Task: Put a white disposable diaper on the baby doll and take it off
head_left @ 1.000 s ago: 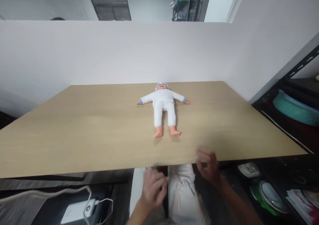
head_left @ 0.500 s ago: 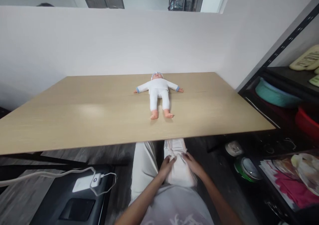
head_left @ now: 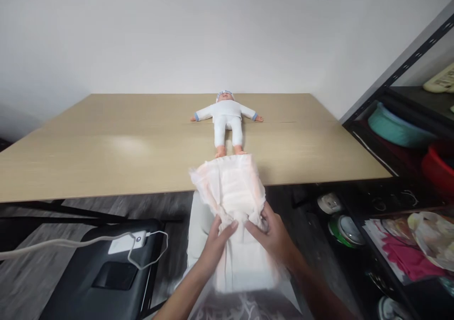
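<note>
A baby doll (head_left: pixel 227 119) in a white suit lies on its back on the wooden table (head_left: pixel 124 145), arms spread, feet toward me. Below the table's near edge, both my hands grip a white diaper (head_left: pixel 230 185) with pinkish frilled edges, lifted in front of me. My left hand (head_left: pixel 215 238) pinches its lower left part. My right hand (head_left: pixel 271 232) is closed on its lower right part. The diaper's top edge reaches the doll's feet in the picture. Under the hands sits a plastic pack (head_left: pixel 248 272) of white folded diapers on my lap.
A black metal shelf (head_left: pixel 400 135) on the right holds a teal basin (head_left: pixel 397 126), a red basin and bags. On the floor at the left a black chair (head_left: pixel 106 277) carries a white power bank (head_left: pixel 126 243) with a cable. A white wall backs the table.
The hands were low on the pack in my lap; now they have pulled one diaper out and raised it toward the table. The camera has tilted down a little.
</note>
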### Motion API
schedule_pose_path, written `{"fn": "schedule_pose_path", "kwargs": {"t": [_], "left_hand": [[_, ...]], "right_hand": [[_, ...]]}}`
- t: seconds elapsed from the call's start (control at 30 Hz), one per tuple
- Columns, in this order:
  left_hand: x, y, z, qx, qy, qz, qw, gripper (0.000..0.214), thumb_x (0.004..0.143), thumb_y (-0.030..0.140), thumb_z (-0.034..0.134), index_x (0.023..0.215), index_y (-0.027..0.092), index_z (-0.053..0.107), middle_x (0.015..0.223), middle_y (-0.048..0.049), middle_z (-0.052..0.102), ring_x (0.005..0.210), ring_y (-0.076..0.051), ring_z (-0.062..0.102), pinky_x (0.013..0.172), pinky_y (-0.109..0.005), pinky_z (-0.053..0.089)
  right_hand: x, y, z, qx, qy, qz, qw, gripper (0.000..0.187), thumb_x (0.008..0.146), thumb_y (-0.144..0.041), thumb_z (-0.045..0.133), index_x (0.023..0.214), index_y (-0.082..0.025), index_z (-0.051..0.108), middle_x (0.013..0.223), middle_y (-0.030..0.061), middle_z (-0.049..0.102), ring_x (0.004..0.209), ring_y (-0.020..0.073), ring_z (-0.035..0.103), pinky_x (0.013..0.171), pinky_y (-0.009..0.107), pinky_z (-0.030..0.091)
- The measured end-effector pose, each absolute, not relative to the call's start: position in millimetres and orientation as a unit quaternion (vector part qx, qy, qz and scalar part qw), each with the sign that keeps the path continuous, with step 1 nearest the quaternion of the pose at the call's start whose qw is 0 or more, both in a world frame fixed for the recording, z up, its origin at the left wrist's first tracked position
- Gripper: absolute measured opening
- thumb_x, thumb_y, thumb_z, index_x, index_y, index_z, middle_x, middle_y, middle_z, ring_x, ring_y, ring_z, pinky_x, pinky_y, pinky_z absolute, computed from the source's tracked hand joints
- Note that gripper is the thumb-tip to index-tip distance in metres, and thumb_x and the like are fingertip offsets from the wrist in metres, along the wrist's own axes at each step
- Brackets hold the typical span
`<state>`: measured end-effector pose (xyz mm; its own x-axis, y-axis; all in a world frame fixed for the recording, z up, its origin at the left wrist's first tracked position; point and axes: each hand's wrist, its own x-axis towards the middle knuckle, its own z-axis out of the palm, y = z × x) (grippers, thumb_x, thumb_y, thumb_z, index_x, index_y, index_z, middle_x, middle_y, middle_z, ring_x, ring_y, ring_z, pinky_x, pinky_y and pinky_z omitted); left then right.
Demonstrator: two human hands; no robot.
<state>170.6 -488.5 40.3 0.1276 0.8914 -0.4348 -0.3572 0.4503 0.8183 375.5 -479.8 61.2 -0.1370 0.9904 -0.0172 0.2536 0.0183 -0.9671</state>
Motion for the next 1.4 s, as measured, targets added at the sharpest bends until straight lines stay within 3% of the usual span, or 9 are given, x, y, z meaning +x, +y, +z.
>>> {"fn": "schedule_pose_path", "kwargs": {"t": [0.3, 0.5, 0.67, 0.8, 0.93, 1.13, 1.23, 1.33, 1.4], "left_hand": [[166.6, -434.0, 11.4, 0.136, 0.433, 0.453, 0.768, 0.080, 0.085, 0.043, 0.094, 0.154, 0.018, 0.062, 0.137, -0.0164, 0.080, 0.128, -0.038, 0.077, 0.120, -0.051, 0.056], [170.6, -429.5, 5.1, 0.078, 0.440, 0.430, 0.785, 0.070, 0.089, 0.036, 0.091, 0.152, 0.020, 0.063, 0.143, -0.0161, 0.077, 0.131, -0.036, 0.076, 0.119, -0.046, 0.058], [167.7, -428.8, 8.6, 0.074, 0.461, 0.410, 0.783, 0.077, 0.087, 0.039, 0.094, 0.153, 0.022, 0.059, 0.145, -0.0162, 0.076, 0.135, -0.036, 0.073, 0.118, -0.047, 0.057], [161.5, -428.1, 1.1, 0.107, 0.527, 0.387, 0.749, 0.079, 0.083, 0.049, 0.095, 0.150, 0.028, 0.059, 0.154, -0.0126, 0.070, 0.144, -0.037, 0.067, 0.121, -0.046, 0.052], [143.7, -428.3, -0.1, 0.255, 0.534, 0.368, 0.717, 0.064, 0.083, 0.064, 0.090, 0.129, 0.028, 0.066, 0.146, -0.0096, 0.072, 0.141, -0.035, 0.065, 0.119, -0.044, 0.052], [83.1, -398.9, 56.3, 0.587, 0.494, 0.203, 0.608, 0.035, 0.107, 0.058, 0.065, 0.128, 0.031, 0.073, 0.132, -0.0059, 0.075, 0.126, -0.028, 0.067, 0.118, -0.041, 0.048], [61.4, -348.5, 78.3, 0.670, 0.468, 0.212, 0.535, 0.030, 0.112, 0.049, 0.056, 0.121, 0.027, 0.074, 0.122, -0.0062, 0.076, 0.117, -0.026, 0.070, 0.110, -0.041, 0.053], [60.2, -275.6, 75.8, 0.745, 0.514, 0.294, 0.307, 0.027, 0.109, 0.035, 0.057, 0.129, 0.022, 0.068, 0.129, -0.0109, 0.073, 0.118, -0.029, 0.068, 0.108, -0.045, 0.054], [70.0, -225.2, 67.3, 0.794, 0.540, 0.249, 0.130, 0.046, 0.099, 0.020, 0.060, 0.145, 0.016, 0.062, 0.149, -0.0204, 0.065, 0.138, -0.039, 0.060, 0.118, -0.056, 0.047]], "right_hand": [[343.9, -426.8, 24.4, -0.554, -0.582, 0.439, 0.401, 0.046, 0.099, -0.050, 0.074, 0.134, -0.023, 0.060, 0.111, 0.0076, 0.081, 0.101, 0.0257, 0.079, 0.087, 0.035, 0.063], [356.5, -417.5, 1.4, -0.644, -0.620, 0.213, 0.394, 0.041, 0.102, -0.048, 0.072, 0.131, -0.021, 0.062, 0.097, 0.0060, 0.071, 0.086, 0.0242, 0.068, 0.081, 0.040, 0.059], [345.2, -396.2, 25.2, -0.580, -0.704, 0.108, 0.395, 0.029, 0.107, -0.039, 0.067, 0.131, -0.024, 0.063, 0.131, 0.0141, 0.070, 0.124, 0.0321, 0.065, 0.105, 0.053, 0.058], [322.9, -357.7, 35.7, -0.506, -0.801, 0.104, 0.301, 0.049, 0.109, -0.040, 0.065, 0.154, -0.021, 0.059, 0.162, 0.0161, 0.058, 0.155, 0.0343, 0.047, 0.129, 0.057, 0.044], [312.3, -319.4, 22.0, -0.478, -0.849, 0.122, 0.192, 0.067, 0.111, -0.048, 0.062, 0.171, -0.022, 0.046, 0.181, 0.0134, 0.037, 0.170, 0.0348, 0.030, 0.138, 0.060, 0.031], [315.6, -299.6, 8.1, -0.464, -0.862, 0.118, 0.168, 0.065, 0.115, -0.051, 0.052, 0.174, -0.027, 0.042, 0.184, 0.0083, 0.029, 0.172, 0.0308, 0.025, 0.140, 0.059, 0.026], [315.0, -300.1, 7.4, -0.468, -0.859, 0.113, 0.175, 0.066, 0.114, -0.054, 0.053, 0.173, -0.027, 0.043, 0.184, 0.0083, 0.030, 0.172, 0.0315, 0.027, 0.140, 0.059, 0.026], [314.0, -300.5, 7.3, -0.469, -0.858, 0.110, 0.178, 0.064, 0.115, -0.054, 0.052, 0.173, -0.028, 0.044, 0.184, 0.0080, 0.031, 0.171, 0.0318, 0.028, 0.140, 0.059, 0.026], [313.8, -300.5, 7.4, -0.470, -0.858, 0.109, 0.176, 0.063, 0.115, -0.052, 0.051, 0.173, -0.027, 0.044, 0.184, 0.0079, 0.032, 0.171, 0.0313, 0.029, 0.140, 0.058, 0.025]]}}
